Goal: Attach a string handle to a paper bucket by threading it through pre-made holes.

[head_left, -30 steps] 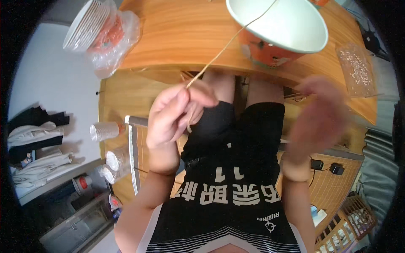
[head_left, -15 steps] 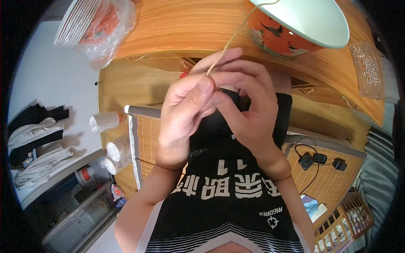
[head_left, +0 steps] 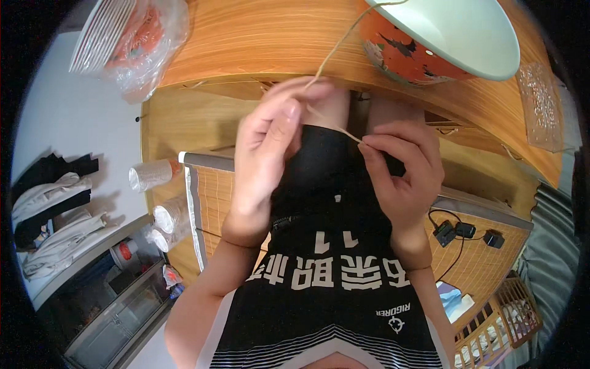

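A thin tan cord hangs over the rim of a large bowl, which is orange with dark figures outside and pale green inside. From there the cord runs down to my left hand. It passes at the curled fingers, which are blurred by motion, with the thumb close beside them. A short taut length then slants to my right hand, where thumb and forefinger pinch it. Both hands are above my lap, just in front of the table edge. The cord's far end inside the bowl is out of sight.
The wooden table bears a stack of plastic-wrapped white-and-red items at left and a clear packet of small beads at right. Wrapped cups stand on the floor at left. Black adapters lie on the bamboo mat.
My hands, close together before, have parted. The right hand has moved right and slightly down with the cord pinched, drawing a length of it out from the left hand.
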{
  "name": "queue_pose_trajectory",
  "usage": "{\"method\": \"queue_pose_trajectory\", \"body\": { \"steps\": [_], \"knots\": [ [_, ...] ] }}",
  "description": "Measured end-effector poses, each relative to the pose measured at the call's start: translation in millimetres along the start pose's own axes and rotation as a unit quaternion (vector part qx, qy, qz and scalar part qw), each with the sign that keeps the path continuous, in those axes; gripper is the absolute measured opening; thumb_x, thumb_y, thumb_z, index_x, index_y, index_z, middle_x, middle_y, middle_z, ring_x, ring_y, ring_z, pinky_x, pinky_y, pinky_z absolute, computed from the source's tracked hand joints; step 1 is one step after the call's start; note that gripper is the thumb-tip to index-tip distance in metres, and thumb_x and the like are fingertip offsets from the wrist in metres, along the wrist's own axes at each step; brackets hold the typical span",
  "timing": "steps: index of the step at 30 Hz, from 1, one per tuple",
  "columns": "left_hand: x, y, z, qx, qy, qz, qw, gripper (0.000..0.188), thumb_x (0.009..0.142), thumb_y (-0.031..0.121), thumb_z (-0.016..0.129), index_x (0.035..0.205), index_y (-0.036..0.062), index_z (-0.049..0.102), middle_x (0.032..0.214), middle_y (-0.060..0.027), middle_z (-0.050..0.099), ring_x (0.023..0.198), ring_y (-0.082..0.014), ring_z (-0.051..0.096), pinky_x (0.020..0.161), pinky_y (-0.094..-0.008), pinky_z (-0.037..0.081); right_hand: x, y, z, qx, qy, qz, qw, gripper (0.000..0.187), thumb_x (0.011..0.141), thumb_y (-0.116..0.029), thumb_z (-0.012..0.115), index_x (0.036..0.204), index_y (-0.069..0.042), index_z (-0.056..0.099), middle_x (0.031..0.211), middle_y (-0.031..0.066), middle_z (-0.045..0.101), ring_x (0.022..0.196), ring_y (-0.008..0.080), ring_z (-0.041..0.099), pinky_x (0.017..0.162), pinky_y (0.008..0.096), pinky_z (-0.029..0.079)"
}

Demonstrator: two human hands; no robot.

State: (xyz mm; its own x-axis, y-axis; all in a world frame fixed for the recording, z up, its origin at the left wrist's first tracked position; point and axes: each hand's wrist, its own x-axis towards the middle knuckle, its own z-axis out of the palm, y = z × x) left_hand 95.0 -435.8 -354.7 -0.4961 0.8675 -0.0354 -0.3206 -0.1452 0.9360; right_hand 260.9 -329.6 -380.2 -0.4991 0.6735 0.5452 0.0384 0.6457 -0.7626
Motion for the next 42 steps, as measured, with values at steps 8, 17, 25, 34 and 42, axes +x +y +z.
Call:
{"method": "queue_pose_trajectory", "body": {
  "steps": [8,17,25,34,42],
  "knots": [
    [12.6,30.0,29.6,0.46,-0.104,0.344,0.812,0.035,0.075,0.022,0.081,0.104,0.0037,0.075,0.101,-0.0129,0.072,0.084,-0.0254,0.07,0.074,-0.034,0.057,9.3,1.9,-20.5,-0.095,-0.038,-0.128,0.987,0.023,0.07,-0.003,0.082,0.09,-0.01,0.075,0.095,0.0048,0.068,0.088,0.0265,0.062,0.08,0.0367,0.05],
    [19.6,20.4,30.9,0.463,-0.185,0.217,0.839,0.014,0.075,0.008,0.079,0.089,0.0067,0.075,0.077,-0.0081,0.068,0.066,-0.0247,0.065,0.059,-0.0327,0.05,9.4,8.6,-43.8,-0.168,-0.042,-0.189,0.967,0.024,0.07,-0.015,0.073,0.094,-0.015,0.076,0.097,-0.0008,0.071,0.087,0.0221,0.062,0.075,0.0344,0.049],
    [17.6,20.9,36.2,0.443,-0.157,0.259,0.844,0.019,0.072,0.003,0.081,0.09,0.0039,0.073,0.07,-0.0072,0.058,0.062,-0.0227,0.058,0.054,-0.0328,0.046,18.4,13.0,-35.6,-0.07,-0.022,-0.117,0.99,0.011,0.077,-0.016,0.079,0.083,-0.012,0.071,0.083,0.0027,0.067,0.08,0.0265,0.063,0.074,0.0362,0.049],
    [19.6,19.3,36.6,0.483,-0.056,0.393,0.781,0.028,0.066,0.004,0.086,0.092,0.0066,0.077,0.057,-0.0011,0.046,0.046,-0.0145,0.043,0.043,-0.0295,0.035,39.7,-13.5,-29.8,-0.014,-0.01,0.002,1.0,0.02,0.085,-0.011,0.074,0.069,-0.007,0.063,0.063,0.0081,0.058,0.061,0.0303,0.057,0.061,0.0375,0.045],
    [29.8,20.6,60.5,0.46,0.102,0.409,0.782,0.017,0.071,-0.003,0.081,0.086,0.0046,0.075,0.067,-0.0038,0.065,0.051,-0.0134,0.058,0.049,-0.0251,0.046,73.1,-13.8,-69.5,-0.08,0.067,-0.189,0.977,0.019,0.098,-0.018,0.063,0.088,-0.002,0.065,0.083,0.011,0.065,0.077,0.0239,0.061,0.073,0.0345,0.048]
  ]
}}
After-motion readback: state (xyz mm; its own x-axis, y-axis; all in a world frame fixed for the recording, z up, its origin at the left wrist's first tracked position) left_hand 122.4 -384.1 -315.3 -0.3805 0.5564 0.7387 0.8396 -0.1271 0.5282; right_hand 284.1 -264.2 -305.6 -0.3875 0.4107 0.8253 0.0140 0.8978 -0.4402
